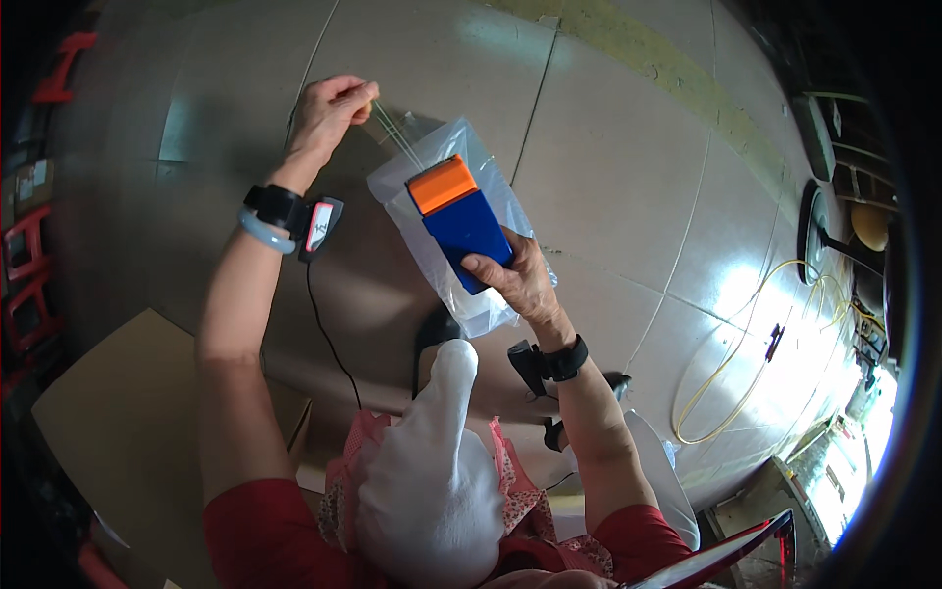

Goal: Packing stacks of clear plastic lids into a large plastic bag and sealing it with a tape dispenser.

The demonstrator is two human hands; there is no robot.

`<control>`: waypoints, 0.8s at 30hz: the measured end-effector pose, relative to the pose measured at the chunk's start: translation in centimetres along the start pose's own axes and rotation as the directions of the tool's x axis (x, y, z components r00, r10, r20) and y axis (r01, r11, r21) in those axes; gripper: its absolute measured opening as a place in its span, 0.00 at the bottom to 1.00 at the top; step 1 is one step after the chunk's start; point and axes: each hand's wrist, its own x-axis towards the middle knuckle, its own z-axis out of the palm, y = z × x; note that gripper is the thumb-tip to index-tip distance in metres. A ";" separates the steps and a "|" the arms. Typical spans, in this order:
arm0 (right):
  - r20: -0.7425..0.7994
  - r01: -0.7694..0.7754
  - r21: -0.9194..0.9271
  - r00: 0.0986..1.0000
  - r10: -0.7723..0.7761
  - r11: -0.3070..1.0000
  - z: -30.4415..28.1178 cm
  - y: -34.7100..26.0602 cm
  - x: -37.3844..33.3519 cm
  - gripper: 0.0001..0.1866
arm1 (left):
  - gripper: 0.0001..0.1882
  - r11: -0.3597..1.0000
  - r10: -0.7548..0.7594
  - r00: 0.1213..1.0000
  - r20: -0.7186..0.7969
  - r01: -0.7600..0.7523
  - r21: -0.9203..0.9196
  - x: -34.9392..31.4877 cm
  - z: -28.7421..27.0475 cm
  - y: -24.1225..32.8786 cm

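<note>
My right hand [520, 280] grips a blue box with an orange end [476, 234], thumb on its top face. A clear plastic bag [397, 211] lies behind the box, spreading out on both sides, and its near end hangs below my right hand. Up and to the left, my left hand [339, 110] is closed in a pinch on thin pale-green strands [397, 133]. These run taut from my fingertips down to the orange end; where they are fixed is hidden.
An open cardboard box [123, 422] stands at the lower left. A black cable [329, 344] hangs from the device on my left wrist. On the tiled floor at right lies a yellow cable [702, 398], near a round black stand base [813, 231]. Red plastic stools [29, 236] line the left edge.
</note>
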 end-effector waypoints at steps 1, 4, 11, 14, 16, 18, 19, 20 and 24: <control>0.005 0.004 0.003 1.000 -0.004 1.000 0.2 -0.1 0.2 0.34 | 0.12 1.000 -0.010 0.999 0.043 0.009 0.026 0.9 0.0 -1.0; 0.023 -0.060 0.063 0.998 0.059 0.996 0.2 -1.3 1.0 0.32 | 0.12 0.995 -0.063 0.989 0.135 0.052 0.085 2.5 0.5 -4.9; -0.043 -0.158 0.050 0.986 0.160 0.986 0.5 -2.8 1.9 0.32 | 0.29 0.818 0.014 0.986 -0.164 0.083 0.569 0.3 2.7 -7.2; -0.031 -0.182 0.039 0.983 0.183 0.983 -0.1 -2.4 2.2 0.32 | 0.13 0.828 0.512 0.819 -0.261 -0.388 0.405 -5.5 2.6 -4.6; -0.005 -0.174 0.035 0.985 0.174 0.984 -0.2 -2.3 2.5 0.32 | 0.12 0.413 0.795 0.570 0.207 -0.759 0.503 -12.6 3.0 -1.4; 0.015 -0.128 0.080 0.992 0.127 0.989 0.1 -2.5 2.7 0.32 | 0.15 0.221 0.721 0.307 0.621 -0.952 0.213 -18.9 4.0 -0.3; 0.022 -0.109 0.098 0.994 0.108 0.989 0.3 -2.4 2.7 0.32 | 0.17 0.115 0.737 0.117 0.665 -0.992 0.048 -20.3 5.6 -0.7; 0.031 -0.148 0.079 0.989 0.145 0.986 0.4 -2.5 2.7 0.33 | 0.19 0.108 0.668 0.115 0.735 -0.993 0.057 -20.8 6.7 -1.2; 0.018 -0.138 0.038 0.990 0.137 0.990 -0.3 -2.1 2.8 0.33 | 0.24 0.092 0.554 0.214 0.805 -0.976 0.196 -17.6 8.0 -5.9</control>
